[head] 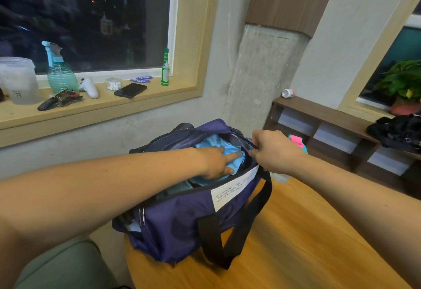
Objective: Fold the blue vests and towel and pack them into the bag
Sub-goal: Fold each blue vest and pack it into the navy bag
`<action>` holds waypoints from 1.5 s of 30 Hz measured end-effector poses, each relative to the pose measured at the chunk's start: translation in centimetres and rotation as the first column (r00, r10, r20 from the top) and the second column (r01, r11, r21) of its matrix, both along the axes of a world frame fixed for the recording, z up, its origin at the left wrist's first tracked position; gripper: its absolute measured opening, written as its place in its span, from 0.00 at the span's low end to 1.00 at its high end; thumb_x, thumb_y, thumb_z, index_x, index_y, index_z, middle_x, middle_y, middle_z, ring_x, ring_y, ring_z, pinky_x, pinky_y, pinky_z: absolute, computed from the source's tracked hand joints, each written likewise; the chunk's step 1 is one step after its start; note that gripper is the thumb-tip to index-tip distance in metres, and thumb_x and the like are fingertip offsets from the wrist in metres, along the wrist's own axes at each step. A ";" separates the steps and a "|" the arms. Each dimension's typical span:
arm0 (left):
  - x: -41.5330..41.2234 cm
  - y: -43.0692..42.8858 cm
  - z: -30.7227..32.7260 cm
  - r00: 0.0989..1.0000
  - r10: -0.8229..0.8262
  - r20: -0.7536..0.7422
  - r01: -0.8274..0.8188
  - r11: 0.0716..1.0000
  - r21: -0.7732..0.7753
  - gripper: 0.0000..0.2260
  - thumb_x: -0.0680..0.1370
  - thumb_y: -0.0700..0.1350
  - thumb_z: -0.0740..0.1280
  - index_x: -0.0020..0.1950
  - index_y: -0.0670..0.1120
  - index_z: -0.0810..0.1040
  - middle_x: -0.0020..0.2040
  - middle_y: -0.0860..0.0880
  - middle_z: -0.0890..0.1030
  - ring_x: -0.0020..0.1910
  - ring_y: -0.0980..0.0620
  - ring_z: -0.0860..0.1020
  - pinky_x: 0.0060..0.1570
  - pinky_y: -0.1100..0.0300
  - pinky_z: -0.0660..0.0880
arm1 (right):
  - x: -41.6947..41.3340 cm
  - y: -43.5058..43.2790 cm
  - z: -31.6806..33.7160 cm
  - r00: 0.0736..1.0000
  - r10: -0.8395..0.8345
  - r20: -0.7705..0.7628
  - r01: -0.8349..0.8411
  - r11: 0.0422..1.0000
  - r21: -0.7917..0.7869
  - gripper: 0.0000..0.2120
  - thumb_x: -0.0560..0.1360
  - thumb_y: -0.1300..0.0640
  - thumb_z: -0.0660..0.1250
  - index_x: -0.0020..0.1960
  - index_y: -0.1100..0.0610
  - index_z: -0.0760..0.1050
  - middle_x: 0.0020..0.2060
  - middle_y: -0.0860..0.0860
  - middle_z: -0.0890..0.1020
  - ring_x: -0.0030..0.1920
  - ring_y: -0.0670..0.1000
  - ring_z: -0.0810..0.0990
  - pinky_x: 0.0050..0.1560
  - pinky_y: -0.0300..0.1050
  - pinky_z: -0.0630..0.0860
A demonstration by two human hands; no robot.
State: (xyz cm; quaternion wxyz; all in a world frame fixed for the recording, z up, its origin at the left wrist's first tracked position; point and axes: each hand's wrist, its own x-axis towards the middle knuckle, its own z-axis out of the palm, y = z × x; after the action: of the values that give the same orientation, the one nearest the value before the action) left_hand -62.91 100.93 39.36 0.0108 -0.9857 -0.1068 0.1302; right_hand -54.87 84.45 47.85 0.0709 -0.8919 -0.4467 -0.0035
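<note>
- Blue cloth (pixel 210 143) lies in the bag (pixel 177 215); the left hand (pixel 214 162) presses it, fingers straight.
- Right hand (pixel 273 149) pinches the bag's rim at two o'clock; best held taut.

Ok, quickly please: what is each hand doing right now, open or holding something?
Left hand: open, straight fingers pressing the light blue cloth inside the bag.
Right hand: closed, gripping the bag's opening edge.

White label (pixel 230 192) on purple bag (pixel 182 225) — small black capitals, "QUALITY" legible, rest blurred
</note>
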 end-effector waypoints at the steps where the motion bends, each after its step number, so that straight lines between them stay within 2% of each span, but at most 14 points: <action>1: 0.1 0.0 0.0 1.000 0.012 0.004 -0.012 1.000 -0.010 0.30 0.88 0.61 0.48 0.84 0.62 0.34 0.86 0.38 0.46 0.84 0.35 0.54 0.79 0.39 0.58 | 0.0 0.0 0.0 1.000 0.004 -0.002 -0.004 1.000 -0.002 0.06 0.81 0.53 0.68 0.48 0.51 0.73 0.44 0.51 0.82 0.45 0.54 0.82 0.49 0.56 0.84; 6: 0.3 -0.5 0.3 0.997 0.079 0.026 -0.077 0.996 -0.046 0.29 0.87 0.63 0.48 0.82 0.66 0.33 0.84 0.36 0.55 0.75 0.33 0.71 0.69 0.40 0.72 | 0.0 0.1 0.0 1.000 0.005 -0.008 -0.005 1.000 -0.025 0.05 0.82 0.54 0.68 0.49 0.51 0.73 0.44 0.51 0.81 0.45 0.53 0.82 0.49 0.55 0.84; 8: 0.4 -0.9 0.4 0.998 0.057 -0.001 -0.057 0.998 0.025 0.29 0.89 0.60 0.50 0.81 0.68 0.32 0.83 0.36 0.57 0.72 0.33 0.74 0.63 0.42 0.77 | -0.1 0.1 -0.1 1.000 0.001 -0.005 -0.001 1.000 -0.022 0.05 0.82 0.54 0.68 0.49 0.51 0.73 0.45 0.51 0.81 0.45 0.53 0.82 0.49 0.54 0.84; 11: 0.6 -1.8 1.1 0.999 0.011 -0.048 -0.006 0.995 0.098 0.28 0.88 0.61 0.48 0.83 0.65 0.35 0.84 0.38 0.55 0.75 0.33 0.70 0.65 0.39 0.73 | -0.5 0.0 0.0 1.000 -0.006 -0.006 0.005 1.000 -0.026 0.04 0.82 0.54 0.68 0.50 0.51 0.73 0.45 0.51 0.81 0.45 0.53 0.81 0.49 0.54 0.84; 14: 0.5 -1.9 2.1 0.995 -0.053 -0.080 0.060 0.994 0.092 0.28 0.88 0.59 0.49 0.85 0.61 0.40 0.86 0.40 0.51 0.82 0.36 0.60 0.74 0.38 0.65 | -0.8 -0.3 0.4 1.000 -0.009 -0.029 0.008 1.000 -0.028 0.05 0.82 0.52 0.68 0.51 0.52 0.74 0.45 0.51 0.81 0.46 0.53 0.82 0.49 0.54 0.83; 16: 0.1 -1.2 2.9 0.994 -0.081 -0.068 0.084 0.996 0.033 0.27 0.89 0.58 0.50 0.86 0.59 0.44 0.86 0.41 0.50 0.84 0.39 0.55 0.79 0.40 0.58 | -1.0 -0.5 0.7 0.999 -0.003 -0.052 0.003 1.000 -0.011 0.09 0.82 0.48 0.68 0.52 0.53 0.75 0.45 0.52 0.82 0.47 0.54 0.83 0.50 0.54 0.83; 17: -0.1 -1.0 3.4 0.995 -0.088 -0.048 0.089 0.996 0.009 0.27 0.89 0.58 0.52 0.86 0.59 0.47 0.86 0.41 0.53 0.83 0.39 0.57 0.80 0.42 0.59 | -1.1 -0.7 0.8 0.998 0.000 -0.066 0.000 1.000 0.009 0.11 0.82 0.45 0.68 0.52 0.54 0.76 0.45 0.52 0.83 0.47 0.54 0.83 0.49 0.54 0.82; 21: -2.0 -0.4 7.4 0.996 -0.076 0.055 0.081 0.992 -0.093 0.23 0.88 0.47 0.58 0.83 0.61 0.63 0.73 0.56 0.73 0.66 0.49 0.75 0.62 0.58 0.69 | -1.5 -1.5 1.4 0.995 -0.001 -0.104 0.012 0.995 0.104 0.18 0.80 0.38 0.67 0.50 0.54 0.77 0.42 0.51 0.85 0.45 0.53 0.83 0.47 0.52 0.80; 23: -3.1 -0.3 10.1 0.990 -0.025 0.138 0.041 0.992 -0.120 0.20 0.87 0.42 0.59 0.77 0.57 0.74 0.71 0.53 0.78 0.64 0.49 0.77 0.59 0.61 0.69 | -1.6 -2.3 1.9 0.996 0.003 -0.094 0.011 0.990 0.143 0.18 0.81 0.37 0.66 0.49 0.53 0.78 0.41 0.50 0.85 0.45 0.53 0.83 0.46 0.52 0.80; 26: -4.2 -0.9 13.4 0.948 0.056 0.313 0.008 0.980 -0.198 0.14 0.85 0.45 0.64 0.69 0.55 0.81 0.62 0.51 0.84 0.61 0.49 0.80 0.60 0.59 0.72 | -2.0 -4.5 2.7 0.995 0.006 -0.095 0.013 0.980 0.198 0.18 0.82 0.38 0.66 0.47 0.52 0.78 0.39 0.50 0.84 0.42 0.51 0.83 0.42 0.50 0.79; 29: -4.5 -3.3 15.2 0.889 0.119 0.442 0.047 0.937 -0.347 0.11 0.84 0.51 0.67 0.65 0.57 0.82 0.54 0.53 0.86 0.55 0.53 0.83 0.62 0.56 0.76 | -2.5 -7.9 3.4 0.996 -0.001 -0.093 0.025 0.967 0.254 0.17 0.82 0.38 0.65 0.46 0.50 0.77 0.38 0.49 0.85 0.40 0.49 0.84 0.43 0.51 0.81; 32: -4.3 -6.6 15.3 0.892 0.107 0.440 0.135 0.864 -0.485 0.10 0.84 0.54 0.68 0.63 0.55 0.82 0.53 0.52 0.86 0.50 0.56 0.86 0.59 0.55 0.79 | -3.1 -11.6 3.9 0.997 -0.021 -0.076 0.042 0.960 0.277 0.17 0.82 0.37 0.64 0.48 0.50 0.78 0.38 0.50 0.85 0.39 0.48 0.83 0.43 0.53 0.82; 42: 0.9 -20.4 10.1 0.906 -0.068 0.419 0.321 0.756 -0.571 0.07 0.84 0.56 0.68 0.59 0.57 0.82 0.52 0.57 0.84 0.49 0.61 0.85 0.51 0.58 0.80 | -3.5 -29.3 2.1 0.963 -0.268 -0.038 0.266 0.911 0.314 0.11 0.83 0.41 0.66 0.48 0.47 0.78 0.39 0.46 0.84 0.41 0.45 0.82 0.46 0.54 0.82; 45: 2.9 -24.4 7.7 0.903 -0.140 0.407 0.357 0.773 -0.525 0.07 0.84 0.55 0.68 0.60 0.57 0.82 0.50 0.57 0.85 0.50 0.60 0.84 0.52 0.59 0.80 | -3.2 -34.4 0.1 0.940 -0.334 -0.065 0.338 0.894 0.295 0.09 0.83 0.44 0.68 0.48 0.47 0.78 0.40 0.45 0.83 0.43 0.44 0.82 0.47 0.52 0.82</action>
State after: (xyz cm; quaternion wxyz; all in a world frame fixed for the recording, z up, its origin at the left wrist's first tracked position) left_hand -59.98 76.58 47.07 -0.2958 -0.9523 0.0718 -0.0207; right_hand -58.10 50.02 47.98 0.2075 -0.9342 -0.2795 -0.0783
